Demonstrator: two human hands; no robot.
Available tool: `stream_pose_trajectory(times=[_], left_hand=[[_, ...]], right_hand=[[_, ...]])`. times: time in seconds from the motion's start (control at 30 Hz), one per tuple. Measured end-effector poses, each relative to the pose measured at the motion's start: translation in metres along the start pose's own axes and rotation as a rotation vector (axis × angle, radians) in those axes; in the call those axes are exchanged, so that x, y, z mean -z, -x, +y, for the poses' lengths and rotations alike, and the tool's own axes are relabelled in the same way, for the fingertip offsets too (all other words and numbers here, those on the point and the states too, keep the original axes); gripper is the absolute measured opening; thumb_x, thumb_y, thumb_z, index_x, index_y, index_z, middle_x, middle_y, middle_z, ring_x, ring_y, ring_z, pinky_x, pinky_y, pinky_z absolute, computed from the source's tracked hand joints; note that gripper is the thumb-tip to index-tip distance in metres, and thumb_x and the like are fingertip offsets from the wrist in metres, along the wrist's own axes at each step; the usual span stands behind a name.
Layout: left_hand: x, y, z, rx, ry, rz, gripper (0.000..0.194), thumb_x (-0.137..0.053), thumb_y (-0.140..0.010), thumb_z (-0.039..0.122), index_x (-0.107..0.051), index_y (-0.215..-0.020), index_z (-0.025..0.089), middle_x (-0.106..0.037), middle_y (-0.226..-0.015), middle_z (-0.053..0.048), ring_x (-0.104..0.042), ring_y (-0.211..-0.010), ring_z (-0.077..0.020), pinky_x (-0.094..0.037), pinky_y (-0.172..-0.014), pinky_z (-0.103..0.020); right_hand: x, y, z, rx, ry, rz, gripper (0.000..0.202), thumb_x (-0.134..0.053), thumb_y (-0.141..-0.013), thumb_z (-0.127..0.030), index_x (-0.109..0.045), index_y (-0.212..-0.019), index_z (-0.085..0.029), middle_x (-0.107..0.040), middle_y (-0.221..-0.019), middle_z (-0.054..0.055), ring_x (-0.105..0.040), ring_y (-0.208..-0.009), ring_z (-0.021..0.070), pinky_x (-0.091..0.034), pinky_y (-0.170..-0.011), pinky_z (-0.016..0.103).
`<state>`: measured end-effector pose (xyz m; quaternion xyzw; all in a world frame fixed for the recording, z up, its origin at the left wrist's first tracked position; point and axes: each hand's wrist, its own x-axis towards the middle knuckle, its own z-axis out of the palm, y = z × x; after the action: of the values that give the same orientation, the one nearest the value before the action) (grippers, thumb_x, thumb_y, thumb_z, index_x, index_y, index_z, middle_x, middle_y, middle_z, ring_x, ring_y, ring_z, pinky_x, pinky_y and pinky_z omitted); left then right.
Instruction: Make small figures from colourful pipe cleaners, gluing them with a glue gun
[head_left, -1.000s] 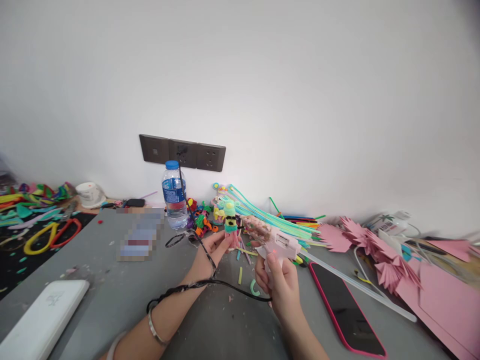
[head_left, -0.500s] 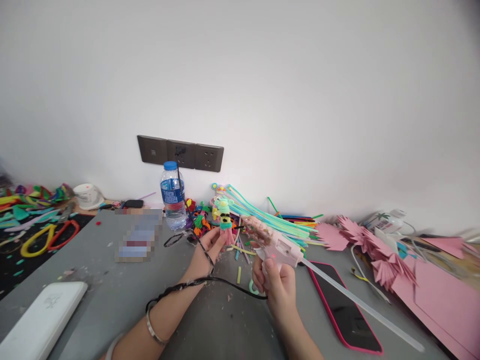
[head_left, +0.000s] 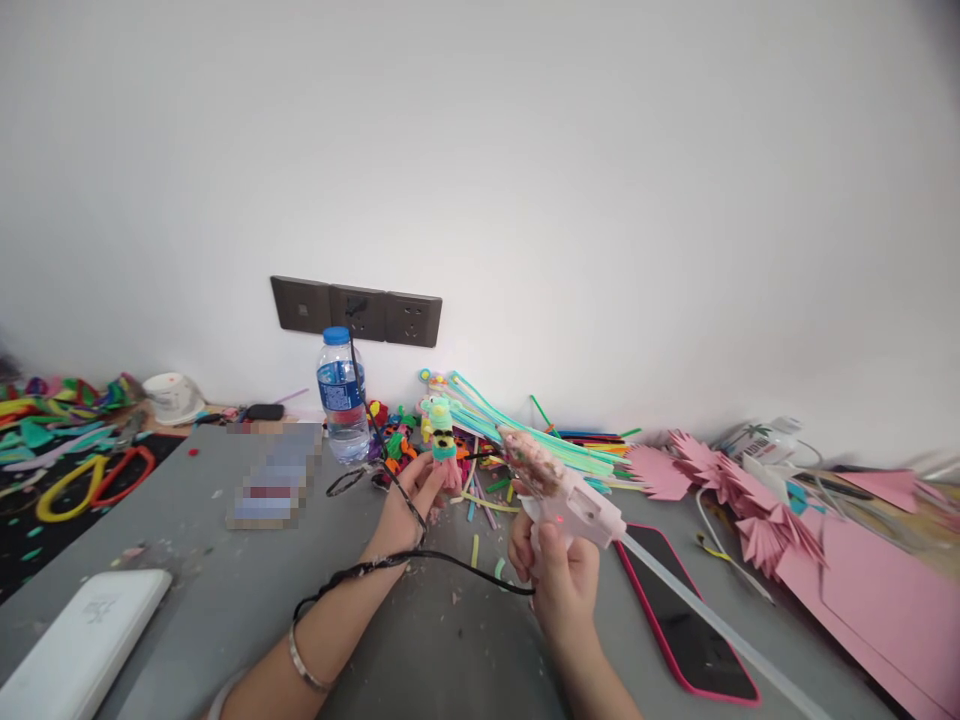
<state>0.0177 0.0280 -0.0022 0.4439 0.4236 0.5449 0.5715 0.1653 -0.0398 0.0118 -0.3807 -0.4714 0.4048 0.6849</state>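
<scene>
My left hand (head_left: 412, 503) pinches the pink lower end of a small pipe-cleaner figure (head_left: 444, 448), which stands upright with a mint-green top and a black-and-yellow band at its middle. In my right hand (head_left: 559, 580) is a white-pink hot glue gun (head_left: 581, 505), its body crusted with residue and its nozzle pointing left toward the figure, a gap apart. A long clear glue stick (head_left: 701, 605) sticks out of its back. The black power cord (head_left: 465, 565) loops over my left forearm and up to the wall socket (head_left: 356, 312).
A water bottle (head_left: 343, 395) stands near the wall, beside colourful pipe-cleaner pieces (head_left: 397, 440) and a mint bundle (head_left: 525, 425). To the right lie a pink-edged phone (head_left: 690, 610) and pink paper (head_left: 885, 600). On the left are scissors (head_left: 75, 490) and a white power bank (head_left: 90, 640).
My right hand has drawn the glue gun slightly to the right, widening the gap to the figure. My left hand still holds the figure; the view has shifted a little.
</scene>
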Motion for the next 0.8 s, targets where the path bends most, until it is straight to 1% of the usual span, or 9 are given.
stream_pose_trajectory(times=[0.07,0.13,0.27,0.37,0.43,0.5,0.63,0.73,0.8], left_hand=[[0.001,0.000,0.000,-0.004,0.024,0.021,0.062,-0.072,-0.065,0.062,-0.067,-0.103,0.014,-0.070,-0.079,-0.007,-0.065,-0.065,-0.0176,-0.049,-0.053,-0.023],[0.002,-0.001,-0.001,0.000,0.019,0.017,0.060,-0.071,-0.066,0.062,-0.067,-0.103,0.015,-0.070,-0.078,-0.006,-0.063,-0.062,-0.0158,-0.048,-0.052,-0.023],[0.002,0.000,0.001,0.034,-0.052,0.023,0.059,-0.071,-0.066,0.061,-0.068,-0.104,0.015,-0.070,-0.078,-0.006,-0.059,-0.053,-0.0127,-0.046,-0.048,-0.022],[0.001,0.002,0.002,0.055,-0.113,0.039,0.062,-0.072,-0.064,0.060,-0.068,-0.107,0.015,-0.071,-0.083,-0.007,-0.058,-0.052,-0.0126,-0.045,-0.048,-0.023],[0.000,0.002,0.002,0.048,-0.133,0.066,0.063,-0.072,-0.064,0.060,-0.068,-0.109,0.015,-0.071,-0.084,-0.007,-0.059,-0.056,-0.0143,-0.047,-0.050,-0.024],[0.002,0.002,0.002,0.033,-0.128,0.098,0.063,-0.072,-0.064,0.060,-0.068,-0.109,0.015,-0.071,-0.086,-0.008,-0.063,-0.065,-0.0180,-0.050,-0.055,-0.026],[0.009,-0.001,0.001,-0.045,-0.097,0.114,0.059,-0.068,-0.071,0.059,-0.067,-0.112,0.016,-0.070,-0.095,-0.010,-0.066,-0.083,-0.0234,-0.053,-0.064,-0.028],[0.014,-0.004,0.004,-0.119,-0.086,0.182,0.060,-0.067,-0.071,0.059,-0.065,-0.114,0.017,-0.070,-0.097,-0.011,-0.066,-0.085,-0.0243,-0.054,-0.064,-0.029],[0.015,-0.005,0.006,-0.161,-0.094,0.233,0.058,-0.066,-0.071,0.060,-0.066,-0.110,0.016,-0.070,-0.094,-0.010,-0.066,-0.084,-0.0242,-0.053,-0.064,-0.029]], right_hand=[[-0.001,0.003,0.000,0.053,0.008,-0.018,0.040,-0.057,-0.083,-0.057,-0.052,-0.071,-0.020,-0.036,-0.046,-0.007,-0.031,-0.038,0.0083,-0.023,-0.036,0.021],[-0.003,0.005,-0.001,0.057,0.019,-0.041,0.038,-0.056,-0.084,-0.057,-0.054,-0.076,-0.020,-0.036,-0.046,-0.007,-0.030,-0.037,0.0085,-0.023,-0.036,0.022],[-0.003,0.002,-0.002,-0.048,0.041,-0.035,0.047,-0.053,-0.084,-0.061,-0.045,-0.061,-0.020,-0.034,-0.046,-0.007,-0.031,-0.037,0.0080,-0.021,-0.036,0.022],[-0.002,-0.004,-0.001,-0.145,0.080,-0.035,0.052,-0.053,-0.085,-0.060,-0.038,-0.054,-0.021,-0.034,-0.046,-0.007,-0.031,-0.037,0.0067,-0.021,-0.037,0.022],[-0.002,-0.007,0.001,-0.213,0.086,-0.026,0.050,-0.055,-0.085,-0.058,-0.038,-0.056,-0.020,-0.035,-0.047,-0.008,-0.032,-0.035,0.0055,-0.020,-0.036,0.021],[-0.003,-0.009,0.003,-0.250,0.061,-0.006,0.049,-0.057,-0.083,-0.058,-0.039,-0.059,-0.020,-0.036,-0.048,-0.008,-0.031,-0.033,0.0042,-0.019,-0.036,0.020],[-0.006,-0.010,0.002,-0.254,0.020,0.009,0.048,-0.056,-0.082,-0.061,-0.041,-0.062,-0.019,-0.037,-0.048,-0.009,-0.031,-0.033,0.0041,-0.020,-0.035,0.019],[-0.006,-0.009,0.001,-0.259,-0.011,0.036,0.044,-0.057,-0.082,-0.060,-0.047,-0.069,-0.019,-0.037,-0.048,-0.009,-0.030,-0.033,0.0046,-0.018,-0.034,0.019],[-0.006,-0.008,-0.001,-0.213,-0.044,0.104,0.040,-0.056,-0.084,-0.057,-0.053,-0.082,-0.018,-0.037,-0.050,-0.009,-0.029,-0.034,0.0050,-0.018,-0.034,0.018]])
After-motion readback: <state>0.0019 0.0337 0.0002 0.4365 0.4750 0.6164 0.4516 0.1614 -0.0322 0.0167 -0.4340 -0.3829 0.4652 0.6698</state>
